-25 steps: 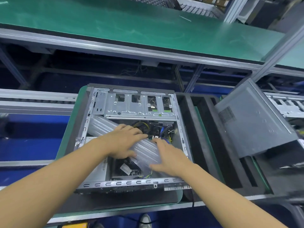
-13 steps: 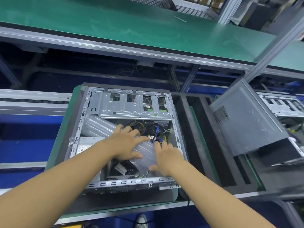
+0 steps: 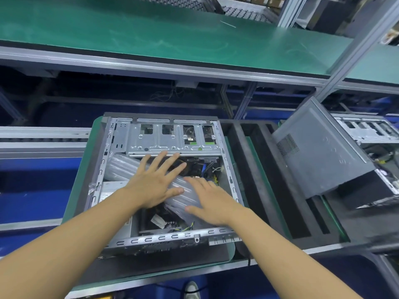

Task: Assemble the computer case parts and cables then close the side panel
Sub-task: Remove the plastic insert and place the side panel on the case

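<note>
Two bare hands lie flat inside the open grey sheet-metal computer case (image 3: 162, 237), centre frame on a green-edged pallet (image 3: 80, 180); left hand (image 3: 153, 182) has fingers straight and spread over a translucent ribbed plastic air-cushion bag (image 3: 123, 167); right hand (image 3: 211, 201) has fingers straight and close together, resting on the bag's 5 o'clock end; bag runs from 10 to 5 o'clock; grey perforated metal side panel (image 3: 319, 152) leans tilted at 3 o'clock, apart from the case, with a black foam tray (image 3: 254, 169) between.

Left hand (image 3: 151, 186), right hand (image 3: 213, 203): two. Near case (image 3: 133, 145), right case (image 3: 367, 130): two. Side panel (image 3: 319, 152): one.
</note>
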### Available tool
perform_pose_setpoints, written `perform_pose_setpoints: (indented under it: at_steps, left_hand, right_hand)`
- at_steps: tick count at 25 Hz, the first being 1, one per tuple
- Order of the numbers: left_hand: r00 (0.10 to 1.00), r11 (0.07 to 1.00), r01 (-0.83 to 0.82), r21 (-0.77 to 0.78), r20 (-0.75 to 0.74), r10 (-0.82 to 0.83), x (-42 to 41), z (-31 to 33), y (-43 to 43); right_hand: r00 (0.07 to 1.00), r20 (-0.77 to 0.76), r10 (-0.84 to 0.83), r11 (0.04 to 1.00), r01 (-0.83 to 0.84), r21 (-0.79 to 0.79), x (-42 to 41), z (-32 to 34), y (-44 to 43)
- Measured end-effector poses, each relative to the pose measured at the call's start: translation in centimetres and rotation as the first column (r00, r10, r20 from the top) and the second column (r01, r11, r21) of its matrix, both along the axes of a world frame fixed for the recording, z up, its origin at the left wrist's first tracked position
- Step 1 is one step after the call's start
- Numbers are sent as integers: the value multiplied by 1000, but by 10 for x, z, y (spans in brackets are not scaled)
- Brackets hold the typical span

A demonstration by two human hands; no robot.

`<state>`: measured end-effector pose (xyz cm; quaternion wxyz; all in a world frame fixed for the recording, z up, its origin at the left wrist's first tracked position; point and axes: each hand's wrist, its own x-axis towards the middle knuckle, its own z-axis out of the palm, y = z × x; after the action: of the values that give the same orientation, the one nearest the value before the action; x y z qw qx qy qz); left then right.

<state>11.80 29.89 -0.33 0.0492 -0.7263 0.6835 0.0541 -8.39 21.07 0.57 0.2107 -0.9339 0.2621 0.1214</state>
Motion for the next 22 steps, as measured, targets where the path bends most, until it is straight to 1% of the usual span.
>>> perform_pose_setpoints:
  at_steps: [1,2,3,5,6,8,9,11,14,15,16,18,19,22]
  left_hand:
    - [1000,1000,-5,-21,-31,4,1,0,1]
    - [998,999,-10,-38,-65,7,2,0,3]
    - [996,999,-8,-35,-84,5,2,-1,5]
    - [998,1000,15,16,-60,-14,2,-1,9]
    - [999,999,20,37,-30,-19,1,-1,9]
    - [1000,1000,11,27,-23,-11,-2,1,10]
    - [998,1000,-3,-12,-66,2,-4,3,10]
    - [985,992,-37,-121,-174,16,-9,11,8]
    - [970,964,-5,-265,-235,-59,-24,25,-5]
    - [959,958,13,-286,-266,-92,-32,29,-13]
    - [941,955,16,-296,-318,-115,-40,35,-22]
    - [872,961,-25,-274,-476,-113,-60,42,-36]
    - [835,967,-34,-251,-539,-111,-72,43,-42]
    - [789,978,13,-207,-598,-137,-112,40,-57]
  right_hand:
    - [997,70,-39,999,38,17,-1,1,-1]
    - [991,123,-58,998,60,-15,-2,0,-2]
    - [989,137,-48,994,60,-86,-1,0,-2]
    - [998,56,-2,978,13,-207,0,-3,1]
    - [1000,-5,14,972,-14,-233,1,-5,2]
    - [998,-66,9,978,-22,-206,3,-6,2]
    - [999,-55,-1,984,-9,-177,2,-6,2]
    - [997,60,-42,988,51,-146,-1,-1,3]
    - [949,292,-122,970,176,-169,-7,12,0]
    - [926,344,-157,963,221,-156,-13,16,-1]
    - [895,392,-215,955,276,-107,-20,20,-2]
    - [807,459,-370,918,392,50,-41,25,-1]
    - [764,467,-446,887,446,119,-54,25,1]
    - [677,423,-602,793,570,217,-98,17,1]
